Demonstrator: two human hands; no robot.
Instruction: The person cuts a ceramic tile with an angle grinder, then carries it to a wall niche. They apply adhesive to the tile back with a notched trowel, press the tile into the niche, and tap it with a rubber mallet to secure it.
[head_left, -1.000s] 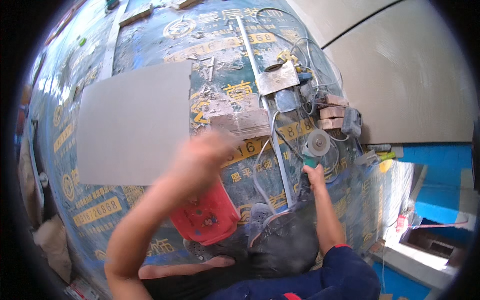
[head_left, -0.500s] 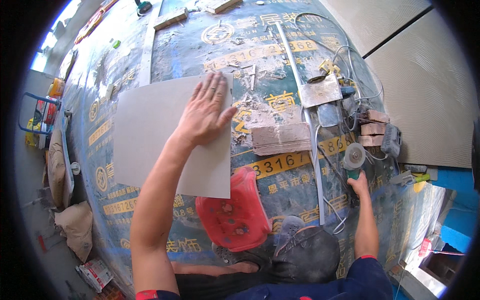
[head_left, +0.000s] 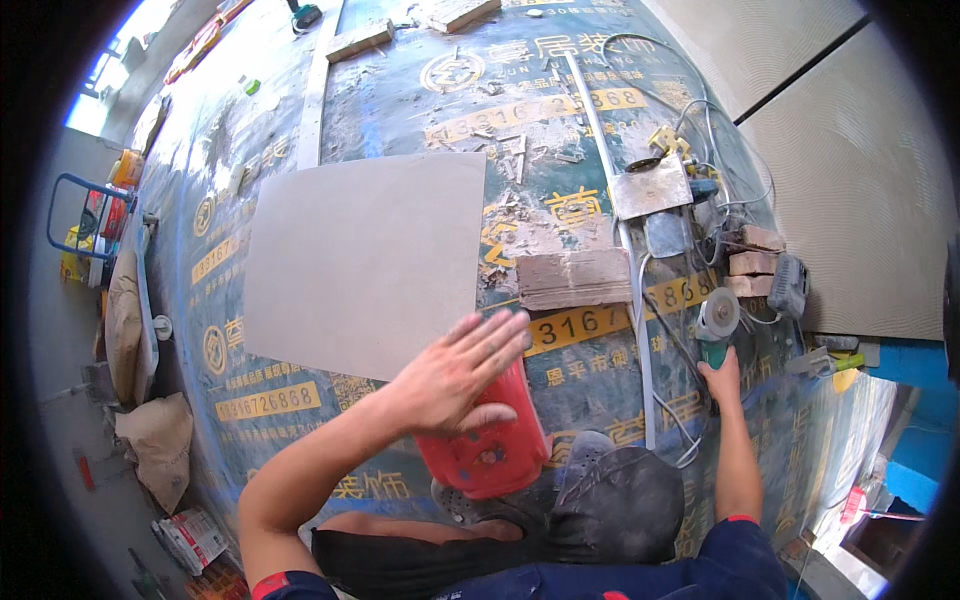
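My left hand (head_left: 468,372) is open, fingers stretched out, over the near right corner of a large grey tile (head_left: 360,260) and the red plastic stool (head_left: 485,450). Whether the palm touches the tile cannot be told. Off to the right, my right hand (head_left: 720,378) is wrapped round the green body of an angle grinder (head_left: 714,350). The grinder's pale round disc (head_left: 718,312) points away from me, low over the covered floor. A mortar-crusted block (head_left: 574,279) lies between the tile and the grinder.
A long metal strip (head_left: 607,170) and cables (head_left: 690,440) run along the floor. Stacked bricks (head_left: 752,262) and a dusty metal plate (head_left: 650,188) lie beyond the grinder. Large tiles (head_left: 860,180) stand at the right. A paper sack (head_left: 158,450) sits at the left.
My left hand has come off the tile's far right part and moved back toward me, to its near corner. The right hand keeps hold of the grinder. The view has shifted slightly.
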